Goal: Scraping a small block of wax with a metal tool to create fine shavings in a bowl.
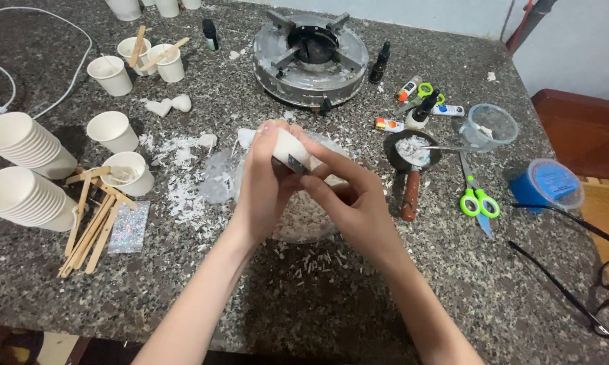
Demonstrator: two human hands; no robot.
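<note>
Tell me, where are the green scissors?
In the head view, the green scissors lie on the stone counter to the right of both hands, between the small pan with the wooden handle and the blue tub.

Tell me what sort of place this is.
Probably a home craft corner for making candles, on a speckled stone counter. A gas burner sits at the back, white wax shavings lie scattered, and paper cups with wooden sticks stand to the left.

My left hand [267,179] and right hand [352,196] meet in front of me, fingers curled and touching, both forearms bare.
</note>
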